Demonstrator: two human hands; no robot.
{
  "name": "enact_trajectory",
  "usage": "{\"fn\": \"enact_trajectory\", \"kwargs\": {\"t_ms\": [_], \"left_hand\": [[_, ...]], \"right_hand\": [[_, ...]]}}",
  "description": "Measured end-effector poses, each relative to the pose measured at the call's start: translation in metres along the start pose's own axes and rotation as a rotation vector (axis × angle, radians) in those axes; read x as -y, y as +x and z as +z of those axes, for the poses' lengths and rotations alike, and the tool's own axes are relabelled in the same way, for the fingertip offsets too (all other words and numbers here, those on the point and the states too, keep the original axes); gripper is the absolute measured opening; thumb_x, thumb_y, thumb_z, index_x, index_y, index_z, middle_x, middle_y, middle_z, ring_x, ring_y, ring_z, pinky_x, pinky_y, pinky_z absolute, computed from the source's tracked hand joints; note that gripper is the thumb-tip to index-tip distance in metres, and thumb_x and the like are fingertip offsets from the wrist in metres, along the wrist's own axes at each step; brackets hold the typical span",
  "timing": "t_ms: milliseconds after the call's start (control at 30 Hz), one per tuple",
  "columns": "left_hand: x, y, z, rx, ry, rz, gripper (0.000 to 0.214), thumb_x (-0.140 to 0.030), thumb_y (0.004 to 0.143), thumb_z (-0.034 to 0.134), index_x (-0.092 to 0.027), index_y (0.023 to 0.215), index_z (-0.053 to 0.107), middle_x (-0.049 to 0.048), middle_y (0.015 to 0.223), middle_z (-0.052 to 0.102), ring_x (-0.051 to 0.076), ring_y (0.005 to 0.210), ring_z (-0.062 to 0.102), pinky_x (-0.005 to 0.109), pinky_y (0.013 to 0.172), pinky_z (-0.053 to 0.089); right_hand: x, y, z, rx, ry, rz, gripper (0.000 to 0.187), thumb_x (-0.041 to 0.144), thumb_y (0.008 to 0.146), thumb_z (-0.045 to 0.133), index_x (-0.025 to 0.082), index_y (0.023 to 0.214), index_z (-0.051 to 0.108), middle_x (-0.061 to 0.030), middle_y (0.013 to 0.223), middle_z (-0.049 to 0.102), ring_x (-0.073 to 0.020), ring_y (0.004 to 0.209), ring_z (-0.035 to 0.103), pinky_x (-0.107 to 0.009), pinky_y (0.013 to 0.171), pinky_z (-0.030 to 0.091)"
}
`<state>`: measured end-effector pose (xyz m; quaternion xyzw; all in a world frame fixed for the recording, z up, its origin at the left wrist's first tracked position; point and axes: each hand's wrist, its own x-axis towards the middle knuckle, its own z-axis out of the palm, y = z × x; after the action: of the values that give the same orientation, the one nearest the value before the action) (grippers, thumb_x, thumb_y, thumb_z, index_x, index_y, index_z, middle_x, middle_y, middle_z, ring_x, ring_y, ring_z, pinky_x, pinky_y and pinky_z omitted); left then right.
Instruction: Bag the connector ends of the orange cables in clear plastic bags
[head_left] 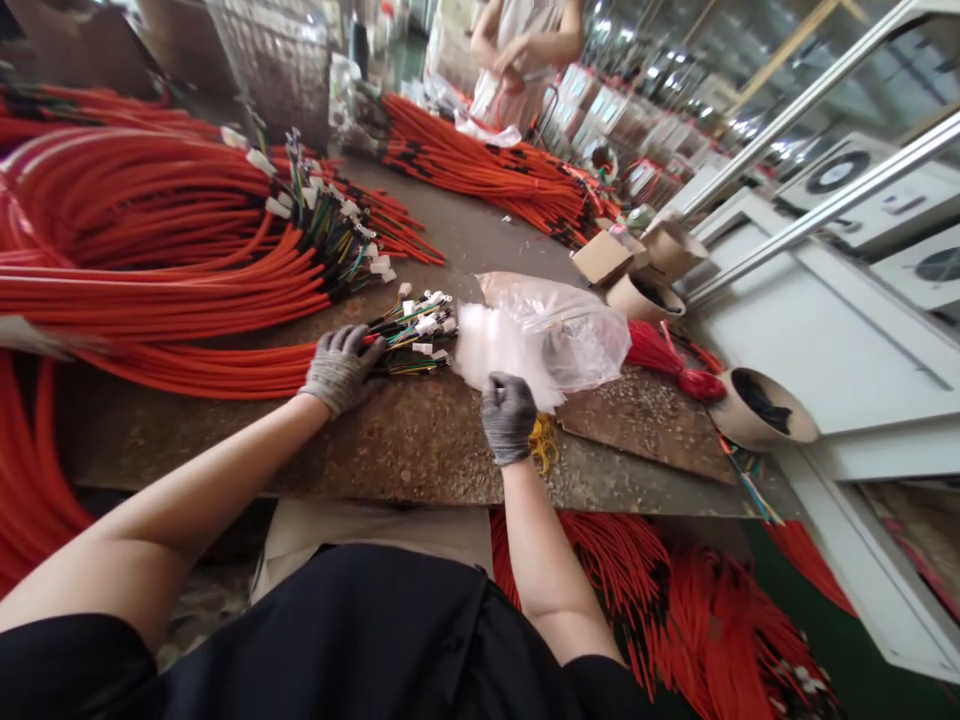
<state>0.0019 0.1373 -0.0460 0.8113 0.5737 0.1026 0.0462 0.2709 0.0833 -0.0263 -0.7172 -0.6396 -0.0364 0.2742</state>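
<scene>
My left hand (341, 370), in a grey knit glove, lies over a bundle of orange cables (217, 370), its fingers curled around it close to the end. Beyond those fingers, loose wires with white connectors (426, 326) fan out on the bench. My right hand (509, 415), gloved too, is closed at the near edge of a white plastic bag (491, 340) and grips it. The bag sits right beside the connector ends. Just right of that hand lie some yellow ties (545, 443). A clear plastic bag (585, 335) spreads out behind.
Large coils of orange cable (150, 210) fill the left of the worn bench (420, 445). Another orange bundle (487, 170) lies at the far side, near a person (525, 50). Cardboard tubes (761, 405) and red ties (675, 365) are at right. More red cables (712, 620) hang below.
</scene>
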Motion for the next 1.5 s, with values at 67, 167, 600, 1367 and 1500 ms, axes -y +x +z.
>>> {"fn": "enact_trajectory", "kwargs": {"t_ms": [67,167,600,1367,1500], "left_hand": [[-0.010,0.001,-0.007,0.023,0.027,0.038,0.049,-0.032,0.086,0.050,-0.018,0.134,0.052,0.0183,0.140,0.046,0.037,0.127,0.042,0.049,0.100,0.037],[-0.015,-0.001,-0.024,0.059,-0.004,-0.004,0.045,-0.033,0.091,0.039,-0.020,0.129,0.056,0.0172,0.125,0.059,0.034,0.105,0.059,0.043,0.081,0.046],[-0.061,0.024,0.016,0.545,-0.410,0.284,0.036,-0.045,0.090,0.040,-0.022,0.104,0.064,0.0077,0.092,0.071,0.023,0.081,0.066,0.029,0.069,0.044],[-0.067,-0.018,-0.025,0.307,-1.406,-0.054,0.032,-0.048,0.071,0.062,-0.019,0.076,0.048,-0.0045,0.060,0.048,0.006,0.045,0.035,0.022,0.043,0.026],[-0.055,-0.042,-0.022,0.346,-1.334,0.107,0.037,-0.045,0.067,0.071,-0.018,0.078,0.048,-0.0041,0.067,0.046,0.008,0.056,0.039,0.023,0.053,0.036]], "right_hand": [[0.006,0.002,0.001,0.208,-0.132,-0.025,0.039,0.030,0.088,0.049,0.012,0.121,0.060,-0.0172,0.128,0.057,-0.0265,0.117,0.053,-0.037,0.102,0.039],[0.000,0.019,0.000,0.384,-0.364,0.129,0.060,0.030,0.085,0.055,0.008,0.140,0.044,-0.0213,0.143,0.043,-0.0337,0.120,0.051,-0.041,0.098,0.042],[-0.055,0.053,-0.028,0.394,-0.410,0.280,0.038,0.023,0.094,0.039,0.009,0.118,0.064,-0.0168,0.121,0.065,-0.0249,0.112,0.060,-0.034,0.098,0.041],[0.018,-0.068,-0.009,0.003,1.371,0.781,0.035,0.046,0.056,0.075,0.019,0.075,0.064,0.0060,0.058,0.057,-0.0070,0.045,0.046,-0.019,0.041,0.036],[0.038,-0.087,-0.003,-0.087,1.246,0.817,0.036,0.046,0.051,0.078,0.018,0.068,0.063,0.0059,0.053,0.056,-0.0082,0.048,0.047,-0.021,0.046,0.038]]}}
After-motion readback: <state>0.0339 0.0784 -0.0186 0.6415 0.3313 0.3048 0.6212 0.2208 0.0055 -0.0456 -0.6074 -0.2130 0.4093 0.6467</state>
